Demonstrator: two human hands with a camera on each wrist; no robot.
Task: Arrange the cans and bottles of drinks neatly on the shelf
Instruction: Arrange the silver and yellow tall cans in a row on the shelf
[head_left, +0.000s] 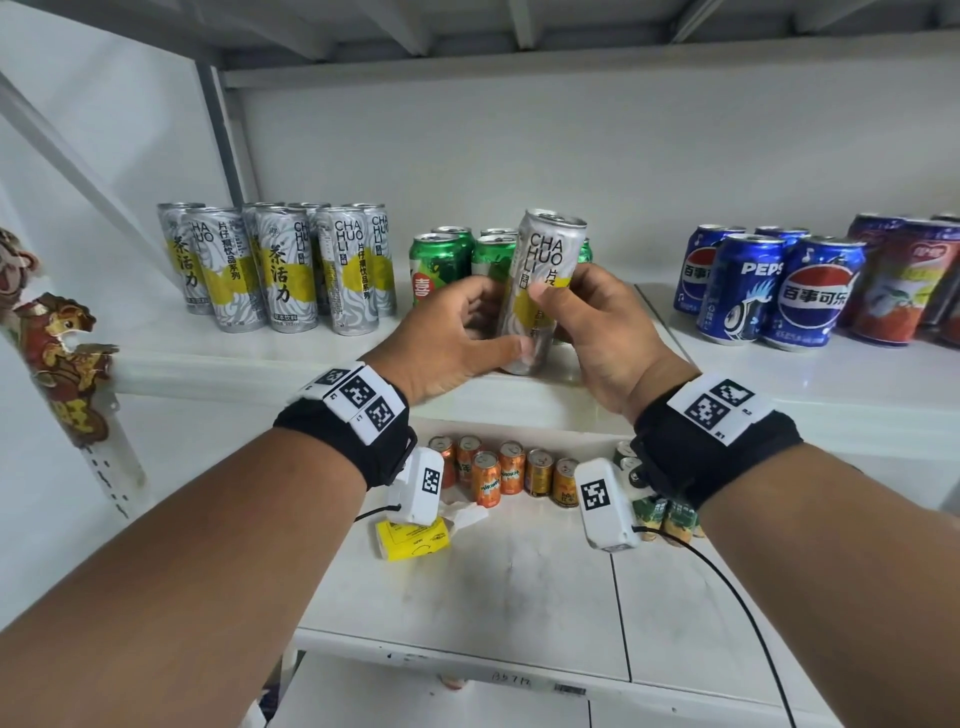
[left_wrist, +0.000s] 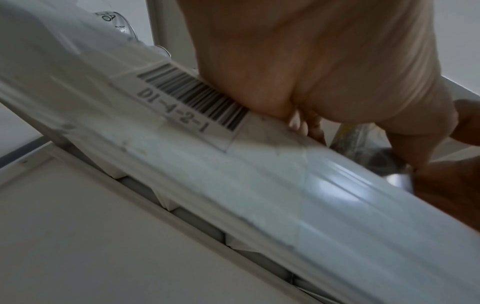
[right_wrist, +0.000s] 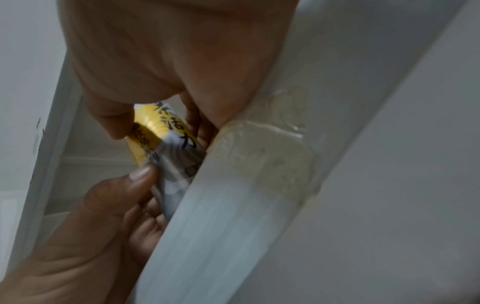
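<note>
Tall silver-and-yellow can (head_left: 540, 291) tilted, bottom near front edge of middle shelf (head_left: 779, 379), in front of green cans (head_left: 441, 265). Right hand (head_left: 597, 332) wraps can, thumb on front. Left hand (head_left: 452, 343) pinches low part, thumb near bottom. More silver cans (head_left: 280, 265) far left; blue cans (head_left: 769, 286) right. Orange cans (head_left: 498, 473) on lower shelf.

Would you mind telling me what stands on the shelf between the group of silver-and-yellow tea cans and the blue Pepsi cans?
In the head view, green cans stand there, with both hands holding one tilted silver-and-yellow tea can before them.
</note>
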